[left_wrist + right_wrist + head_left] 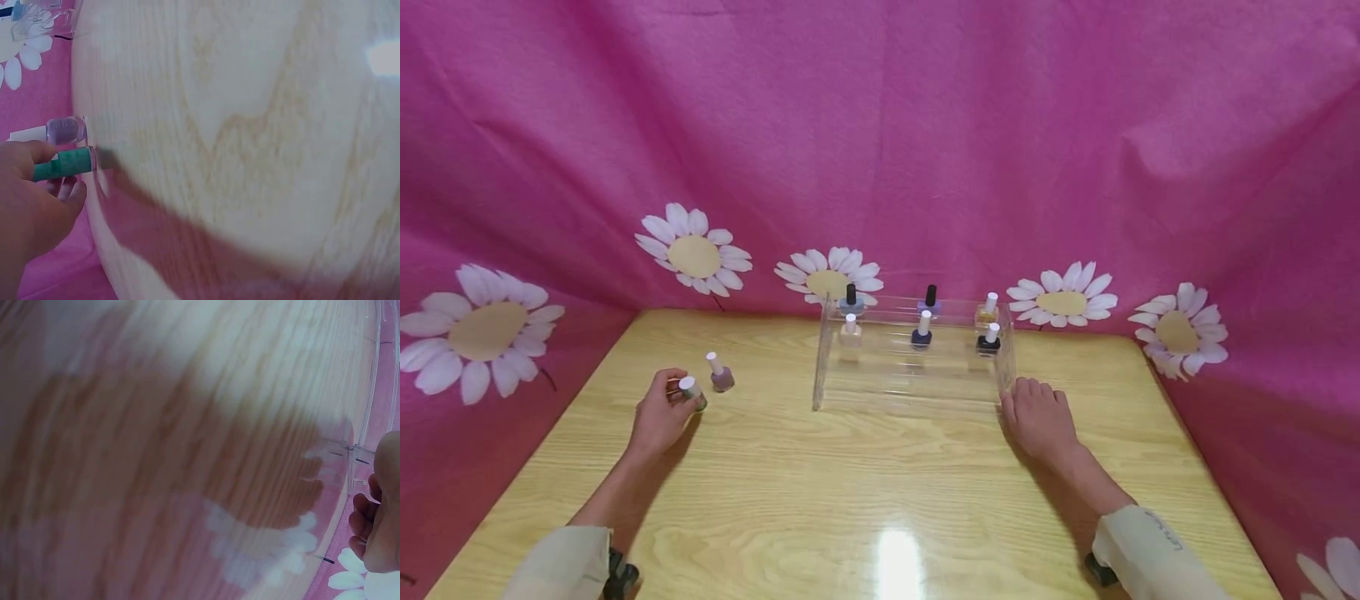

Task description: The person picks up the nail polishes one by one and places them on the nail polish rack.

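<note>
In the head view my left hand (pixel 661 414) pinches a green nail polish bottle (pixel 70 164) with a white cap, upright at the table's left. Right beside it stands a mauve nail polish bottle (pixel 722 380), white-capped and untouched. My right hand (pixel 1043 417) rests at the front right corner of a clear acrylic display rack (pixel 910 390), its thumb side against the rack's end. In the right wrist view its fingers (pixel 361 522) are loosely curled, with nothing visible in them. Whether the thumb presses the rack cannot be made out.
Several nail polish bottles stand on the rack in two rows, among them a dark blue one (pixel 922 337), a black one (pixel 988 343) and a pale pink one (pixel 851 335). A pink daisy-print cloth (pixel 925 150) hangs behind and beside the wooden table (pixel 820 492).
</note>
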A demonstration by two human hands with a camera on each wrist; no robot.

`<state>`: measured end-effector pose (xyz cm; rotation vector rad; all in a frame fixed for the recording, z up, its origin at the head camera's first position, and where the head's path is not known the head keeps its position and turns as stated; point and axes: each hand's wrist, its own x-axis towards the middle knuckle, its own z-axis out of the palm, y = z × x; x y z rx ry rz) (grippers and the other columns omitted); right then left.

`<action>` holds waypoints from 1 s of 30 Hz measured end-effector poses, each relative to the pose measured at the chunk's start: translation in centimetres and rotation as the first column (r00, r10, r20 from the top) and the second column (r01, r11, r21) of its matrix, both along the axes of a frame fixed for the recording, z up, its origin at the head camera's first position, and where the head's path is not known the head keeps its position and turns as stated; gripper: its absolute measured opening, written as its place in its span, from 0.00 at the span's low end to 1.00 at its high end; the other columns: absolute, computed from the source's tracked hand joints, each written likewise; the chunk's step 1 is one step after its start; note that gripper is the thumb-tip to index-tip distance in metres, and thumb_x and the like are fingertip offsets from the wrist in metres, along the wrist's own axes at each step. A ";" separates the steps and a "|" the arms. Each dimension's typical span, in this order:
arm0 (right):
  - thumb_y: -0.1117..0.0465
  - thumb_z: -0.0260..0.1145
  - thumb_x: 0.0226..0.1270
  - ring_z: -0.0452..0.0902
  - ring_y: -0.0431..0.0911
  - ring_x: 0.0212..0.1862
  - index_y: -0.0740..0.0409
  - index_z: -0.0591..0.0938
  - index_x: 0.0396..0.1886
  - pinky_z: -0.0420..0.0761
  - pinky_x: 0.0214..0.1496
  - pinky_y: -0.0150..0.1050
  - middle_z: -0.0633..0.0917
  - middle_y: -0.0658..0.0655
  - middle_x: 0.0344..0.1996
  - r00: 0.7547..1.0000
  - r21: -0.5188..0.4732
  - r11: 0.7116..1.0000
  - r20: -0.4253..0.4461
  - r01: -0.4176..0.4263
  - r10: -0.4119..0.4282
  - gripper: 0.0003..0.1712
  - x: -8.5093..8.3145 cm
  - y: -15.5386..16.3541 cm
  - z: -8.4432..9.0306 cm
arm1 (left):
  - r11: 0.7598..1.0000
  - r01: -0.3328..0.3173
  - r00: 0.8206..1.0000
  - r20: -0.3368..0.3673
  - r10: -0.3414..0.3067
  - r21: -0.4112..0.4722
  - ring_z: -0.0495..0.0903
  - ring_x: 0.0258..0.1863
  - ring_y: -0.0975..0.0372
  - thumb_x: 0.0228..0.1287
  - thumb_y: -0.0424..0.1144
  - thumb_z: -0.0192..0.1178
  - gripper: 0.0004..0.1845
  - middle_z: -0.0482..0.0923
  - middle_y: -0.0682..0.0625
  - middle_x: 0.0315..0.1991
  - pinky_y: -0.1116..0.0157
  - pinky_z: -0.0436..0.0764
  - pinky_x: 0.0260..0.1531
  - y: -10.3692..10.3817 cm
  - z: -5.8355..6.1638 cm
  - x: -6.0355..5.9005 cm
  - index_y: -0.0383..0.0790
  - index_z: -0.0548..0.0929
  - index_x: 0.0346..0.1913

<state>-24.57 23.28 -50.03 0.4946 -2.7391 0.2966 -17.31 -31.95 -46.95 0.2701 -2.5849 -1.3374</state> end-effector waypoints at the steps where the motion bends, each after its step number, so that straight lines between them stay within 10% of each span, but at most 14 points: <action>1: 0.56 0.52 0.76 0.72 0.62 0.33 0.60 0.66 0.26 0.69 0.33 0.55 0.70 0.59 0.24 1.000 -0.003 1.000 0.000 -0.002 0.002 0.18 0.1 0.0 -0.1 | 1.000 -0.008 1.000 -0.005 0.008 0.002 0.75 0.58 0.39 0.67 0.27 0.61 0.25 0.72 0.26 0.58 0.83 0.67 0.41 0.0 -0.1 0.0 0.26 0.65 0.63; 6: 0.55 0.51 0.78 0.73 0.61 0.33 0.60 0.66 0.26 0.69 0.33 0.54 0.70 0.59 0.24 1.000 0.004 1.000 0.016 -0.007 0.007 0.18 0.1 0.1 0.0 | 0.999 -0.043 0.998 -0.037 0.043 0.005 0.78 0.54 0.45 0.67 0.28 0.62 0.22 0.75 0.28 0.55 0.85 0.67 0.40 -0.3 -0.9 -0.1 0.26 0.68 0.61; 13: 0.55 0.52 0.78 0.73 0.61 0.33 0.60 0.67 0.27 0.69 0.32 0.54 0.71 0.59 0.24 1.000 0.018 1.000 0.026 0.005 -0.005 0.18 0.1 0.2 0.3 | 0.995 -0.036 0.993 -0.107 0.046 0.088 0.69 0.40 0.80 0.66 0.26 0.61 0.20 0.75 0.30 0.54 0.84 0.71 0.42 -0.1 -0.6 -0.2 0.25 0.69 0.58; 22: 0.54 0.51 0.79 0.72 0.60 0.33 0.60 0.66 0.27 0.69 0.32 0.53 0.70 0.58 0.24 0.999 0.030 0.999 0.047 0.011 -0.013 0.19 0.2 0.3 0.2 | 0.985 -0.015 0.975 -0.214 0.052 0.171 0.74 0.42 0.74 0.64 0.26 0.63 0.20 0.75 0.55 0.44 0.81 0.75 0.41 1.2 0.9 -0.4 0.27 0.72 0.57; 30: 0.54 0.51 0.78 0.72 0.60 0.34 0.59 0.66 0.27 0.69 0.33 0.53 0.69 0.57 0.24 0.999 0.019 1.000 0.047 0.019 -0.020 0.18 0.1 0.2 0.1 | 0.962 0.139 0.939 -0.340 -0.053 0.234 0.77 0.43 0.69 0.63 0.23 0.63 0.18 0.77 0.61 0.42 0.78 0.77 0.42 3.6 3.8 -1.0 0.24 0.73 0.55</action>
